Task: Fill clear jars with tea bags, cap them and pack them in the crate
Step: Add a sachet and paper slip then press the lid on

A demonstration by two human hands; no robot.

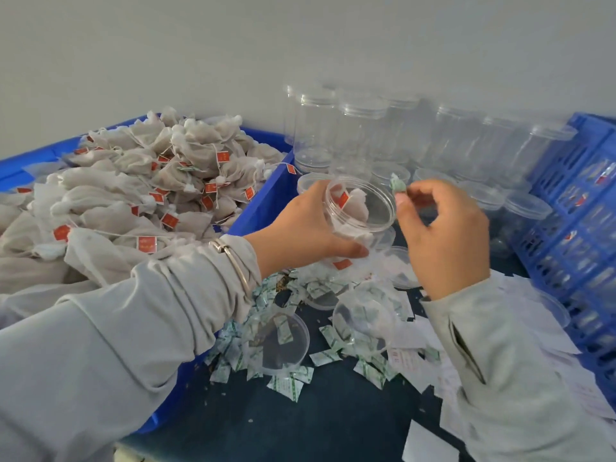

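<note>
While the left hand (pixel 301 225) has its fingers and thumb wrapped round a clear jar (pixel 358 211) tipped so the mouth faces the person, the right hand (pixel 443 235) pinches a little green-and-white sachet (pixel 397 187) between thumb and fingertips, right at the rim on the far side. So the jar is up off the table, held between the big blue bin of tea bags (pixel 133 181) and the row of empty jars (pixel 383 128) at the back, and it already has some tea bags inside, one with a red tag showing. My guess is the sachet goes in next, then the cap. Tip for doing this well: keep the mouth tilted toward you like that so the sachet slides down the wall instead of bouncing off the rim, and don't squeeze, since thin clear plastic probably flexes. Loose lids (pixel 280 343) sit on the dark table just below the hands among scattered sachets (pixel 290 383), so grabbing one should be quick. The blue crate (pixel 573 208) stands on the right, with what look like filled jars behind its slats.
</note>
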